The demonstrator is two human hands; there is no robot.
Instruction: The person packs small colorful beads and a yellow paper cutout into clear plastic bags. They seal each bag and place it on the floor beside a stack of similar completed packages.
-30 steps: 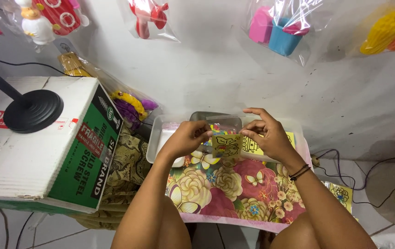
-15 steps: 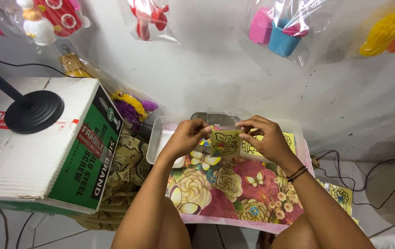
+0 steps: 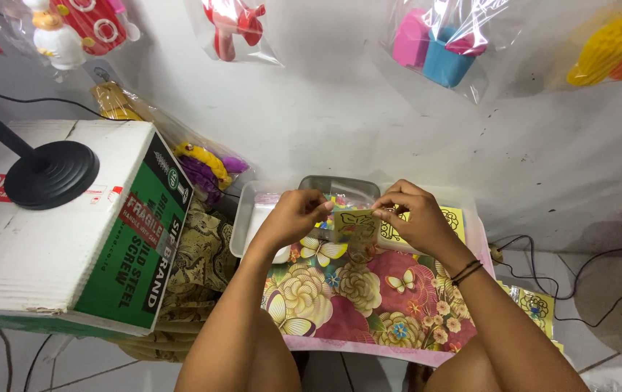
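pinching a small clear plastic sleeve with a yellow printed sheet (image 3: 354, 225), left hand (image 3: 293, 216) and right hand (image 3: 411, 218) close fingertips on its top corners. it looks light, floppy and slippery, best gripped at the edges.

Left hand (image 3: 295, 216) covers part of white tray (image 3: 249, 225). Small clear packet (image 3: 354, 223) between fingertips: contents too small to tell. Metal tin (image 3: 340, 185) interior hidden behind hands. Cardboard box (image 3: 57, 239) cut off by left edge.
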